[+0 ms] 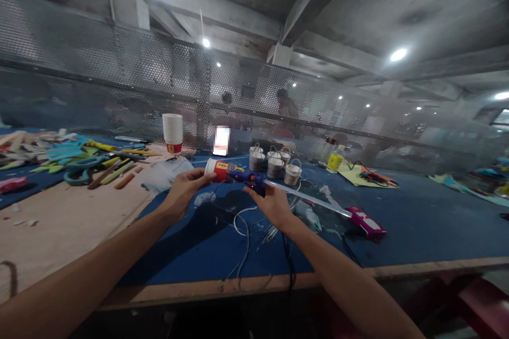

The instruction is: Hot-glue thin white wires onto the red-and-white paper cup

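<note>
The fingers of your left hand are clamped on a red-and-white paper cup, while those of your right hand close around a blue glue gun, the thumb reaching up and to the left. The cup is held above the blue surface, tipped on its side, its long axis running roughly left to right with a slight downward slope; the white end points left, the red end toward the gun. The gun's front points left at the cup, nearly in line with it; whether the two touch is unclear. From its rear, a clear glue stick slants down to the right, its far end meeting a magenta box in this view.

Both your forearms angle inward from the lower corners, the left hand reaching forward and right, the right hand forward and left. Just beyond the gun stand small handled buckets. Farther out, a phone stands upright near a stack of cups; scissors lie to the left, and a yellow-labelled bottle stands to the right.
</note>
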Tool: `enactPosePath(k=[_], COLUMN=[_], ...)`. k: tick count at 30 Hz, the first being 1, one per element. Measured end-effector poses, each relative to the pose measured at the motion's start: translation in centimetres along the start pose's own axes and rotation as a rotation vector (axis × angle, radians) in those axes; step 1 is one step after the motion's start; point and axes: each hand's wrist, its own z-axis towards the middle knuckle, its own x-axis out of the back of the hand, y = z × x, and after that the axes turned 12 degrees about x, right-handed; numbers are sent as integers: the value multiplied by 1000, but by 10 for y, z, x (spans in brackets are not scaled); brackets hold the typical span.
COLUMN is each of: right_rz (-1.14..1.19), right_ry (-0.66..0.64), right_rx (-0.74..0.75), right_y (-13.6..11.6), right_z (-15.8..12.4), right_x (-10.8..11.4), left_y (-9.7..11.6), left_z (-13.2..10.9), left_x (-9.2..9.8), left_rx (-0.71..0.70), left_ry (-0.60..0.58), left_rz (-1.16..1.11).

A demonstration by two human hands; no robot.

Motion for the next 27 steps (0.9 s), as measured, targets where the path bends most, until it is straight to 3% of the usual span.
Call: enactPosePath(k=[18,27], right_rz=[-12,17], right_ry=[-50,1], right_rx=[-22,13], right_y=[-3,-1], right_z=[-1,-2], right_x=[1,-3], left_y=[3,4], left_z=[-3,-4], left_x=[-1,-2], left_rx=[11,23], left_ry=[11,17], left_rz=[-60,-43])
